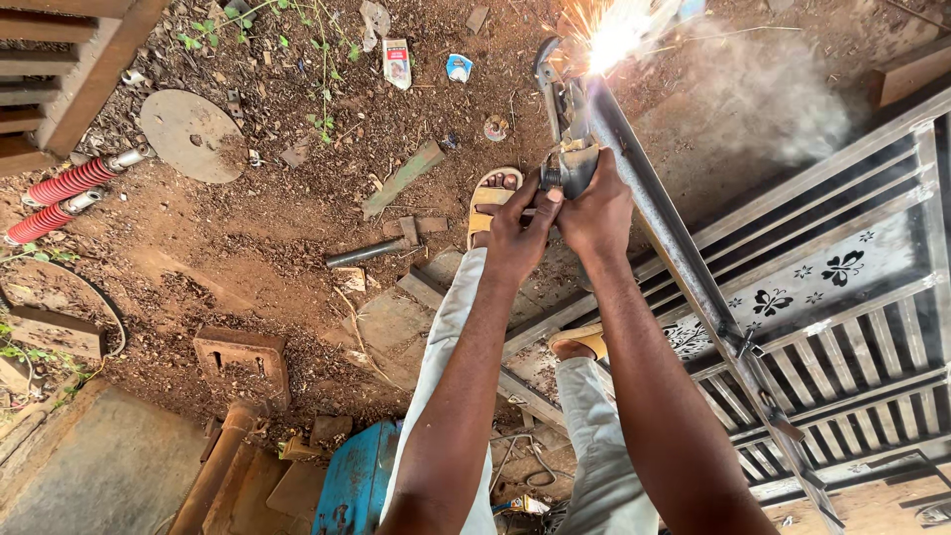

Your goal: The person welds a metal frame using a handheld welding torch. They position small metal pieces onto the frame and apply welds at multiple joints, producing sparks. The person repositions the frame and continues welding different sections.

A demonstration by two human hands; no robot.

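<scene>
Both my hands grip a grey angle grinder [565, 149] in the upper middle of the view. My left hand [515, 233] wraps its rear body from the left, and my right hand [597, 213] clasps it from the right. The grinder's front meets the upper end of a long grey metal bar [684, 267], and bright sparks [614, 30] with smoke burst from that point. The bar runs down to the right over a metal gate [842, 297] with butterfly cutouts. My sandalled feet [492, 198] stand on the dirt below.
A round metal disc [193, 134] and two red coil shock absorbers [64, 188] lie at the upper left. A short pipe [367, 253], a flat green strip [401, 178], scrap blocks and a blue metal box [357, 485] lie on the dirt. Litter sits near the top.
</scene>
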